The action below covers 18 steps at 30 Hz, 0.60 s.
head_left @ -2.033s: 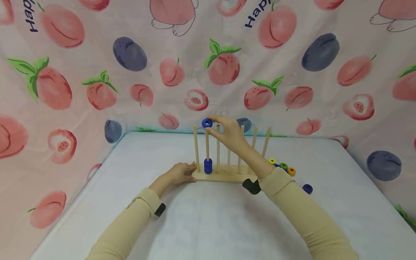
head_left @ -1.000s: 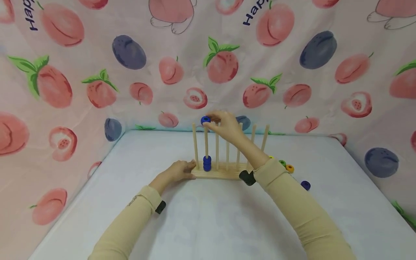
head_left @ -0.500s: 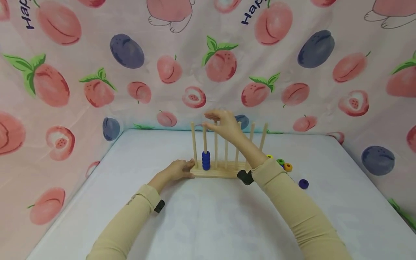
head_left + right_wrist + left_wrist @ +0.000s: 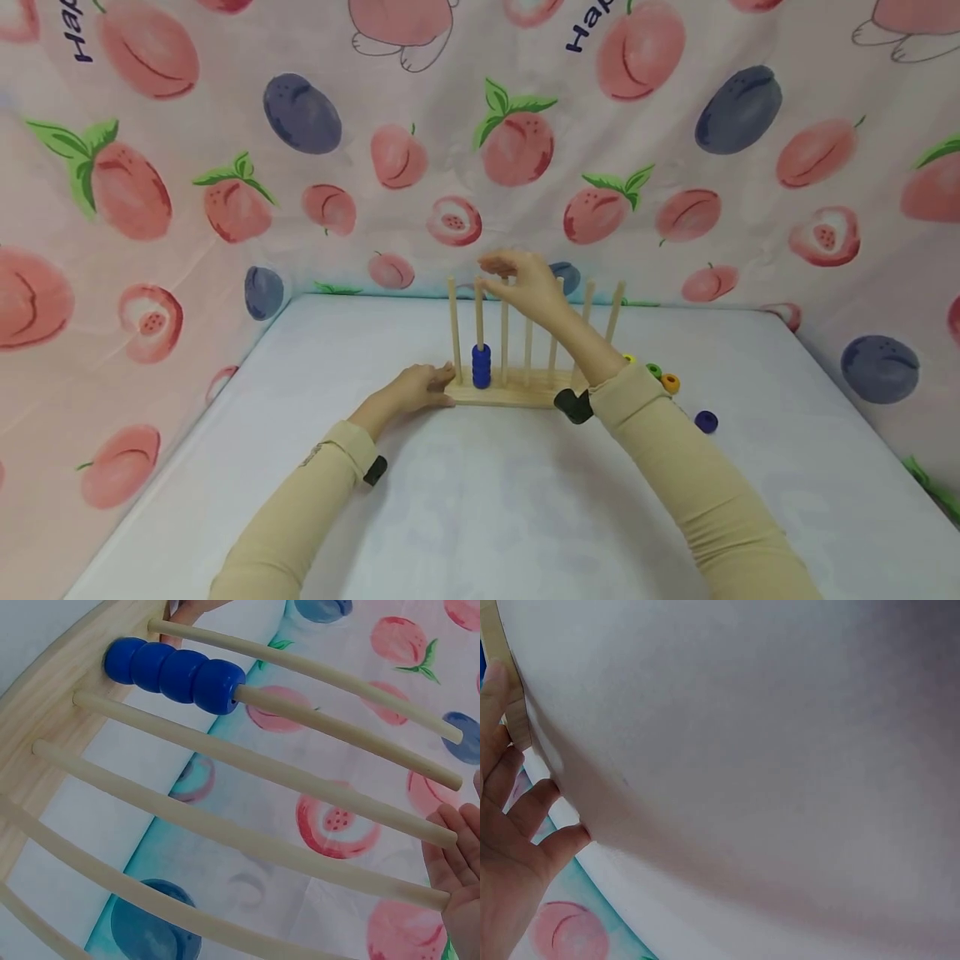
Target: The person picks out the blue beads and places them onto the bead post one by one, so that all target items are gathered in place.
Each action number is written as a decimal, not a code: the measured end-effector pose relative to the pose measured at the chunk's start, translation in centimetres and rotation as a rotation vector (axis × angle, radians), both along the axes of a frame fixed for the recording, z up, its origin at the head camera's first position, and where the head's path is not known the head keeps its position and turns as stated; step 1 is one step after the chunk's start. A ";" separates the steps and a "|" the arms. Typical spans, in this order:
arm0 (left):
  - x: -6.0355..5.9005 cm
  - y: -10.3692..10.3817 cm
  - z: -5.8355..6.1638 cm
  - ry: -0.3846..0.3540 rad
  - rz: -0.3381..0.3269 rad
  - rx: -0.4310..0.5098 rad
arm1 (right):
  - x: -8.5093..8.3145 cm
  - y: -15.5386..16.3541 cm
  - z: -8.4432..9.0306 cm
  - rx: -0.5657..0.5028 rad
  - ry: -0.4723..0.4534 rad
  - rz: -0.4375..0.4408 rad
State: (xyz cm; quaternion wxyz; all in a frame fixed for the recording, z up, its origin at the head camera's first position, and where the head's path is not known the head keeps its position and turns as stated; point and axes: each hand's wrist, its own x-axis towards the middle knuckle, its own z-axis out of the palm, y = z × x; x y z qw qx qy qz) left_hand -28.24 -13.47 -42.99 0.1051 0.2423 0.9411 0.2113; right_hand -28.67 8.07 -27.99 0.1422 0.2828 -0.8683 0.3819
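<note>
A wooden rack with several upright pegs stands on the white table. Several blue beads are stacked at the bottom of the second peg from the left; the right wrist view shows the same blue beads against the rack's base. My right hand hovers by the peg tops, fingers relaxed and empty; its fingertips show in the right wrist view. My left hand rests with straight fingers against the left end of the base. The left wrist view shows that hand beside the base edge.
Loose beads lie right of the rack: yellow, green, orange, and a blue one nearer me. Fruit-print cloth walls in the table at the back and both sides.
My right hand let go of the blue bead it held at the top of the second peg; the bead slid down onto the blue stack. The left hand has stayed put.
</note>
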 end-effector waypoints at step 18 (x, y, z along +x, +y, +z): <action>-0.1 -0.1 -0.2 0.027 -0.010 -0.016 | 0.7 1.2 0.9 0.043 0.010 0.172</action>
